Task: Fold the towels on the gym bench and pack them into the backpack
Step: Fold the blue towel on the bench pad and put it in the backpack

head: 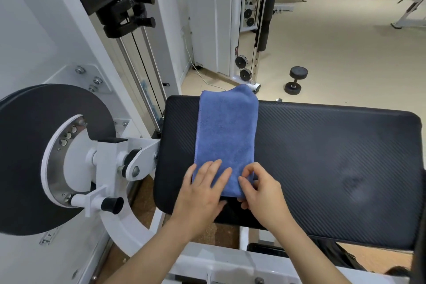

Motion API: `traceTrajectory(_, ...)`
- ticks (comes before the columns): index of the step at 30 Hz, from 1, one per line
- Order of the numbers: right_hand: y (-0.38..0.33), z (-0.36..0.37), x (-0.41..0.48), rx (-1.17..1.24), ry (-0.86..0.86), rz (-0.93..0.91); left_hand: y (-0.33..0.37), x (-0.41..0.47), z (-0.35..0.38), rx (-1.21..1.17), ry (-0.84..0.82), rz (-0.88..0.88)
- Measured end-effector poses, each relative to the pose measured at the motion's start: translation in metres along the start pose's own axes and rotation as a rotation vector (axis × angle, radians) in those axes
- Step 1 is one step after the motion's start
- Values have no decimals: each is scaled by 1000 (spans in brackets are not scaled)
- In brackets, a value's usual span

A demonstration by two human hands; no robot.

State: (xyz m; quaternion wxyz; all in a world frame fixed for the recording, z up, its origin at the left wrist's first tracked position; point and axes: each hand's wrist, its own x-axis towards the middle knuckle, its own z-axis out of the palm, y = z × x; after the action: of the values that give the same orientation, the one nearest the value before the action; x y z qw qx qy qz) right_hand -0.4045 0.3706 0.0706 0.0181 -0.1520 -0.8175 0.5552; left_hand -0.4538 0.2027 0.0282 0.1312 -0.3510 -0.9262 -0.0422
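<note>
Head view shows a blue terry-cloth towel (pixel 227 138) lying on the black ribbed padded surface (pixel 334 157) of a gym machine, toward its left end. It is already folded into a long narrow strip. Its long axis runs from near to far, with the far end just overhanging the far edge of the pad and the near end close to the near edge, under the hands.

The left hand (pixel 202 193) lies flat on the near left corner of the strip, fingers straight and spread, pressing down; this likely pins the layers so they do not slide. The right hand (pixel 260 191) has its grip narrow, thumb and curled fingers pinching the near right corner, which looks like the start of lifting that end. Judging by this, the next fold would carry the near end toward the far end, halving the strip's length.

Left of the pad stand a large dark round weight disc (pixel 30 145) and the white frame of the machine. Far off on the beige floor rests a black dumbbell (pixel 295 80). No backpack is in view, so packing is not yet under way.
</note>
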Motion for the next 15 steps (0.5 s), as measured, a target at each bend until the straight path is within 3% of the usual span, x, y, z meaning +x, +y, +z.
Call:
traceTrajectory(2, -5, -6, 2, 160, -108, 128, -3, 10, 7, 0, 37, 34)
traceTrajectory(4, -3, -14, 2, 19, -140, 125, -9, 16, 8, -34, 77, 50)
traceTrajectory(7, -1, -27, 4, -658, 75, -229, -10, 11, 2, 28, 72, 95)
traceTrajectory(10, -6, -27, 18, -715, 126, -527, -5, -10, 1, 61, 3, 181)
traceTrajectory(15, 15, -11, 39, -910, -59, -744, -1, -28, -23, -180, -400, 176)
